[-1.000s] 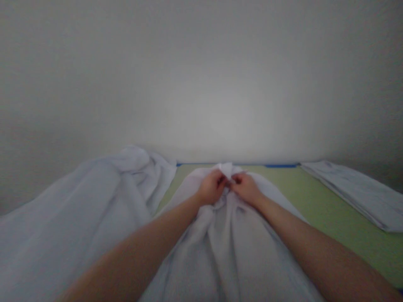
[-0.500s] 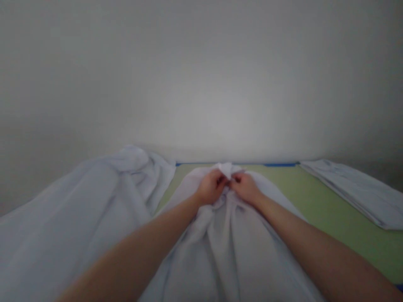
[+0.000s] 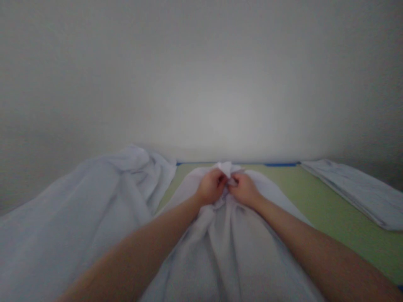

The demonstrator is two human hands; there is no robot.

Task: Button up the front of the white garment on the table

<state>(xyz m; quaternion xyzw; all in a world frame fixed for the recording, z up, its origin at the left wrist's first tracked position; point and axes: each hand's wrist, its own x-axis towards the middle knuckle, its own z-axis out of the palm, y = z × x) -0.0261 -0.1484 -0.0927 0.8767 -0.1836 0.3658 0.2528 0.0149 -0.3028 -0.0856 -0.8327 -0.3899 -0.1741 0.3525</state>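
Observation:
A white cloth garment (image 3: 220, 251) lies spread in front of me, with folds running toward me from its gathered top end. At that far end, a small pointed flap that looks like a collar tip stands up between my hands. My left hand (image 3: 211, 186) pinches the fabric just left of the flap. Close beside it on the right, my right hand (image 3: 244, 188) has thumb and forefinger closed on the same gathered part. Whatever small detail lies between the fingertips is too blurred to make out.
To the left is a large rumpled heap of white cloth (image 3: 94, 201). A folded white cloth (image 3: 362, 188) lies on the right of the green tabletop (image 3: 321, 209). Blue edging (image 3: 280, 165) runs along the back, against a plain grey wall (image 3: 201, 84).
The fingers of my right hand have shifted slightly at the gathered fabric, and its thumb sits a little lower. My left hand and the cloths have hardly moved.

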